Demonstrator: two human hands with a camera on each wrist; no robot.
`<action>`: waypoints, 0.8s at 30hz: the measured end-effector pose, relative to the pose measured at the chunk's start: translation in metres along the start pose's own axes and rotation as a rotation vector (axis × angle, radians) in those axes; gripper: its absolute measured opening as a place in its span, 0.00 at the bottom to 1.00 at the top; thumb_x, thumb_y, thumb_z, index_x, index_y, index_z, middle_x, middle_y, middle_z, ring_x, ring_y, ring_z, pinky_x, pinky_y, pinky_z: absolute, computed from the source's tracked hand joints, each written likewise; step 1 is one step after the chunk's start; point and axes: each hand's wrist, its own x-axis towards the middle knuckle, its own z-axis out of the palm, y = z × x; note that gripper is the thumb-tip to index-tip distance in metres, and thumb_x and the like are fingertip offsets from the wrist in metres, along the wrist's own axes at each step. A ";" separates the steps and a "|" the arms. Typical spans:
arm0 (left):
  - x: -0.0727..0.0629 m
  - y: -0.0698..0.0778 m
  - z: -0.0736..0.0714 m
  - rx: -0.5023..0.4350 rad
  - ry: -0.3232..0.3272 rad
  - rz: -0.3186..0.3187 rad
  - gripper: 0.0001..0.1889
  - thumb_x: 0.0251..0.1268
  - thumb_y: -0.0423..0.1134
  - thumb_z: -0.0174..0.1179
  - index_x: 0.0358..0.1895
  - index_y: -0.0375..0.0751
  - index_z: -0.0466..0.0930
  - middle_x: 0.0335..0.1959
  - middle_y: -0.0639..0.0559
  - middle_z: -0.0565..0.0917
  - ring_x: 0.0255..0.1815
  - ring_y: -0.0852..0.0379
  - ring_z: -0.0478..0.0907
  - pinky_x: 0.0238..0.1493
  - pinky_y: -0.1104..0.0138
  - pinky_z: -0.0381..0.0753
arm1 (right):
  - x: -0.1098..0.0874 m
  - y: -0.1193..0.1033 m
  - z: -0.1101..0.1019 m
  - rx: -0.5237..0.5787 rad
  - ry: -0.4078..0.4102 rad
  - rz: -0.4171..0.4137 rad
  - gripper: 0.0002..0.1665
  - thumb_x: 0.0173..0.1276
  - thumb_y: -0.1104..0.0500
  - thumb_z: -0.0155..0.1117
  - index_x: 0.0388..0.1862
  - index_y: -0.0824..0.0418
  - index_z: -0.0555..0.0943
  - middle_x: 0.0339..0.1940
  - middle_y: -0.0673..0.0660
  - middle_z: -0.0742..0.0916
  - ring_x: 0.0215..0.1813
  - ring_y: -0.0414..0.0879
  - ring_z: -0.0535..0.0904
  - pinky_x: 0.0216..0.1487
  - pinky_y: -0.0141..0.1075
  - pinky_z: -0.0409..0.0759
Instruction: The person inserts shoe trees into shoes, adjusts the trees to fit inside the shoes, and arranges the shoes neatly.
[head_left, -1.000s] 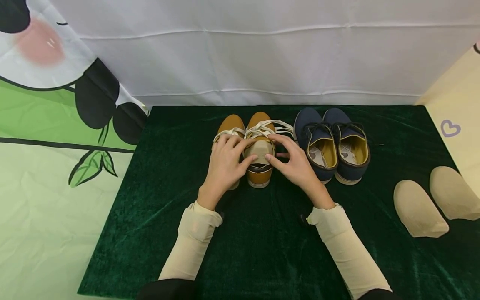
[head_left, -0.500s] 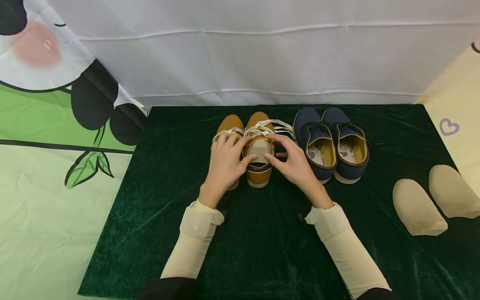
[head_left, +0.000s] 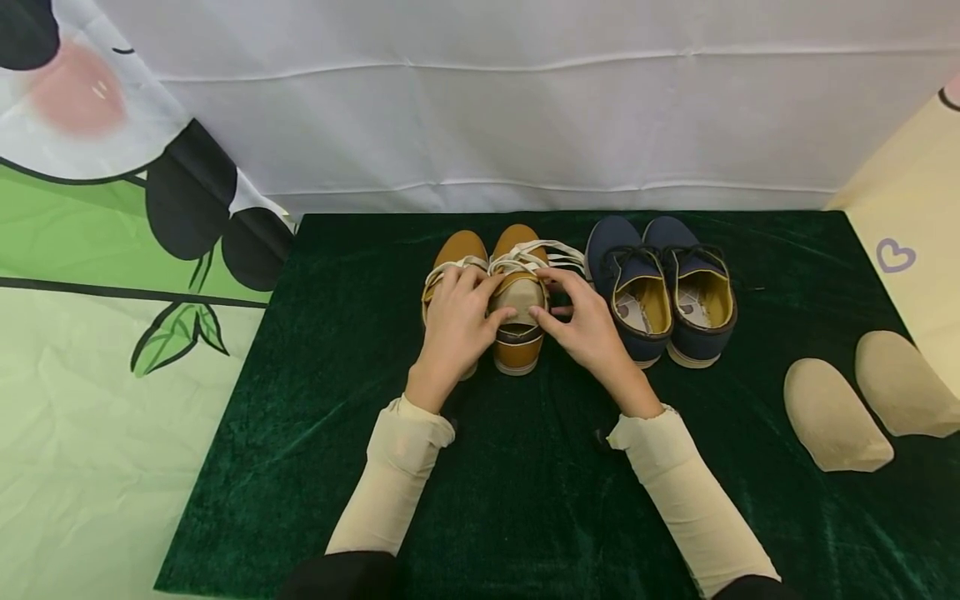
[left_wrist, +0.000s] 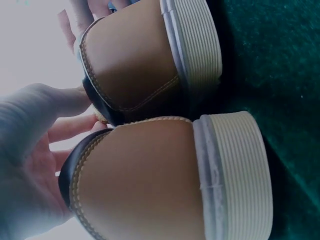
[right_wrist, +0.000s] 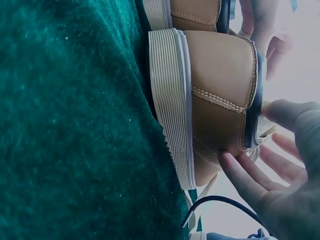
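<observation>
Two tan lace-up shoes stand side by side, heels towards me: the left tan shoe (head_left: 461, 246) is partly covered by my left hand (head_left: 456, 329). Both hands are at the mouth of the right tan shoe (head_left: 517, 357). A beige piece (head_left: 519, 300) with a rounded far end shows there; whether it is the tongue or an insert I cannot tell. My left thumb and fingers grip around its left side. On the other side, my right hand (head_left: 581, 329) holds the rim, thumb inside and another finger (right_wrist: 226, 162) against the outer wall. White laces (head_left: 562, 250) trail rightward.
Close on the right stand a left navy shoe (head_left: 618, 237) and a right navy shoe (head_left: 705, 337) with dark laces. Two beige rounded pads (head_left: 836, 417) lie farther right. Green velvet (head_left: 330, 467) covers the surface, with a white cloth (head_left: 525, 125) hanging behind.
My left wrist and forearm have shifted slightly right, uncovering more of the left tan shoe's side. The fingertips stay nearly in place. The shoes look unmoved.
</observation>
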 end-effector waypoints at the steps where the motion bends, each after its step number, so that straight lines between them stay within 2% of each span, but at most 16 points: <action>1: 0.000 0.000 0.000 -0.002 0.004 -0.002 0.29 0.69 0.55 0.69 0.67 0.45 0.81 0.55 0.47 0.81 0.54 0.48 0.69 0.57 0.55 0.74 | 0.000 0.000 0.000 -0.001 0.003 0.000 0.34 0.72 0.58 0.71 0.75 0.57 0.72 0.72 0.60 0.78 0.69 0.58 0.78 0.57 0.51 0.87; 7: 0.001 0.001 0.002 -0.026 0.018 -0.012 0.27 0.68 0.54 0.70 0.65 0.45 0.82 0.54 0.47 0.81 0.54 0.48 0.70 0.55 0.55 0.74 | 0.001 -0.002 0.002 -0.022 0.016 0.008 0.34 0.71 0.60 0.72 0.74 0.57 0.72 0.71 0.60 0.78 0.68 0.59 0.79 0.56 0.51 0.88; 14: 0.001 0.002 0.006 0.011 0.055 -0.013 0.23 0.66 0.54 0.72 0.59 0.46 0.84 0.51 0.48 0.82 0.52 0.47 0.71 0.54 0.54 0.75 | 0.002 -0.005 0.004 -0.061 0.038 0.011 0.35 0.69 0.61 0.74 0.73 0.57 0.73 0.69 0.60 0.79 0.67 0.59 0.80 0.54 0.50 0.88; 24: 0.001 0.003 0.010 0.036 0.113 0.001 0.21 0.64 0.53 0.73 0.55 0.46 0.86 0.49 0.48 0.83 0.53 0.45 0.73 0.55 0.53 0.76 | 0.004 -0.008 0.006 -0.092 0.061 0.027 0.34 0.67 0.63 0.76 0.71 0.57 0.75 0.68 0.61 0.79 0.63 0.59 0.81 0.51 0.51 0.88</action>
